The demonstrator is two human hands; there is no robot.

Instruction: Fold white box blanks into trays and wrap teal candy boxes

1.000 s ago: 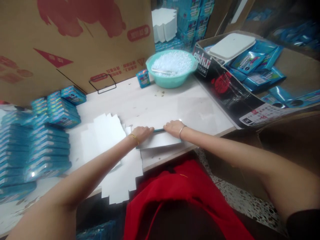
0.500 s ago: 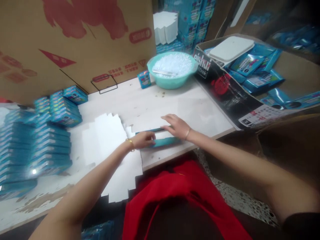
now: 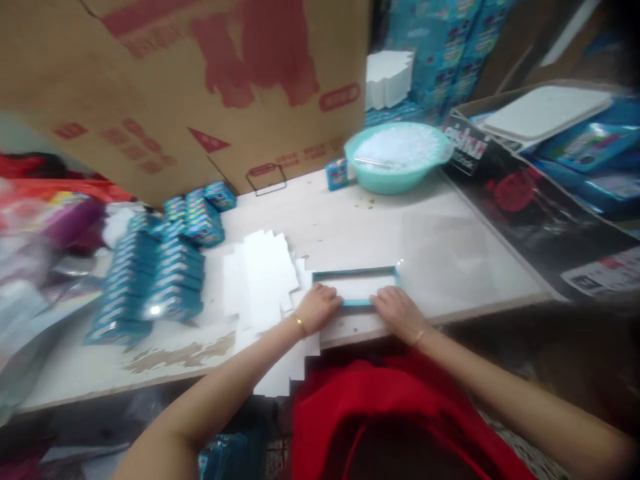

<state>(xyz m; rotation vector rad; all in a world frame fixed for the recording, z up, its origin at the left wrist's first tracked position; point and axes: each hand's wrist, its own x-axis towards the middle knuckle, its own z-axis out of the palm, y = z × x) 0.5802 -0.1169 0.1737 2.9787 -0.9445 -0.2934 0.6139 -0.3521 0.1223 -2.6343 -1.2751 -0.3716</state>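
Red garment [image 3: 345, 413], worn by the person: on the near side of the shallow tray. Left hand [image 3: 319, 309], gold-coloured bangle at the wrist: at the tray's near left corner, fingers curled closed over the near wall. Right hand [image 3: 397, 312], thin band at the wrist: at the near right corner, fingers likewise folded closed on the near wall; thumbs not clear on either. Shallow tray [image 3: 360, 287], one, white inside, blue edges, open-topped: flat on the white table [image 3: 435, 247], near its front edge. White card sheets [image 3: 267, 273], notched, overlapping: just left of the tray. Blue boxes [image 3: 175, 280], stacked in rows: well left of it. Black carton [image 3: 525, 200], holding blue packets: right of the tray and beyond. Small blue box [image 3: 337, 174], upright, and green bowl [image 3: 395, 179] of white pieces: beyond the tray. Large cardboard carton [image 3: 280, 127]: beyond, to its left.
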